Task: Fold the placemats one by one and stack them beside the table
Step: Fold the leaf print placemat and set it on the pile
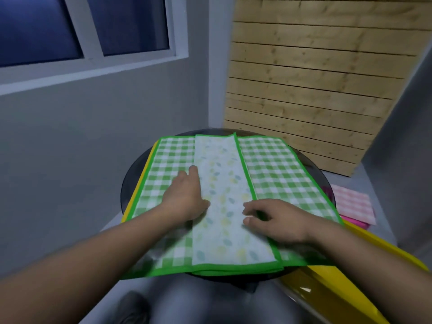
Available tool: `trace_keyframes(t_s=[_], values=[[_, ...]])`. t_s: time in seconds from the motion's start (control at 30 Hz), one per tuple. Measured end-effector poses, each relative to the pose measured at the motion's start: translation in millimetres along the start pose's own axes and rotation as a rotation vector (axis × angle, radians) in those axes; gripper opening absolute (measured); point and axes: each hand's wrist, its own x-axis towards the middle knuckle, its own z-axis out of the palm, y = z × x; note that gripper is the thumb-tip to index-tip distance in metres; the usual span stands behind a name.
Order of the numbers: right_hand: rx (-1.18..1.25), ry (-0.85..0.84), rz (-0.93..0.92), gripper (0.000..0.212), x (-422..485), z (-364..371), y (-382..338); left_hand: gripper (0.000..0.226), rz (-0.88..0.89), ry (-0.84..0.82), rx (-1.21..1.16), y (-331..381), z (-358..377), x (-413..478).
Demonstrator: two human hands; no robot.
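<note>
Green gingham placemat (275, 169) spread across round counter (131, 183). Leaf-print flap folded over its middle, long axis running away from person. Left hand (184, 197) released, pressing flat. Right hand (273, 220) curled at flap edge; grip unclear.

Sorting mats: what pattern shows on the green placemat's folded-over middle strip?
The strip shows pale leaves on white; head view.

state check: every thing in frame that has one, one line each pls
green placemat: spread on table, partly folded, leaf-print flap turned over along the middle.
yellow placemat: under the green one, only edges show.
pink placemat: off the table to its right, looks folded.
left hand: flat, pressing the flap.
right hand: fingers curled on the flap's green edge.
</note>
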Motion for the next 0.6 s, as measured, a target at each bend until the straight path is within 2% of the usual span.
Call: trace_keyframes(t_s=[0.07,0.13,0.23,0.33,0.43,0.6], values=[[-0.027,0.003,-0.032,0.047,-5,5,1,0.053,0.18,0.028,0.146,-4,-1,-12],[-0.074,0.014,-0.065,0.051,-12,9,-1,0.031,0.347,-0.059,0.089,-5,-2,-24],[-0.141,0.054,-0.142,0.047,-23,14,-4,0.018,0.573,-0.181,0.049,-2,0,-45],[-0.095,0.054,-0.224,0.036,-31,21,-8,0.024,0.652,-0.264,0.014,-4,6,-63],[-0.079,0.01,-0.274,0.034,-38,28,-9,0.036,0.657,-0.333,-0.023,-11,11,-72],[-0.074,0.007,-0.278,0.037,-41,38,-6,0.054,0.654,-0.318,-0.059,-20,16,-78]])
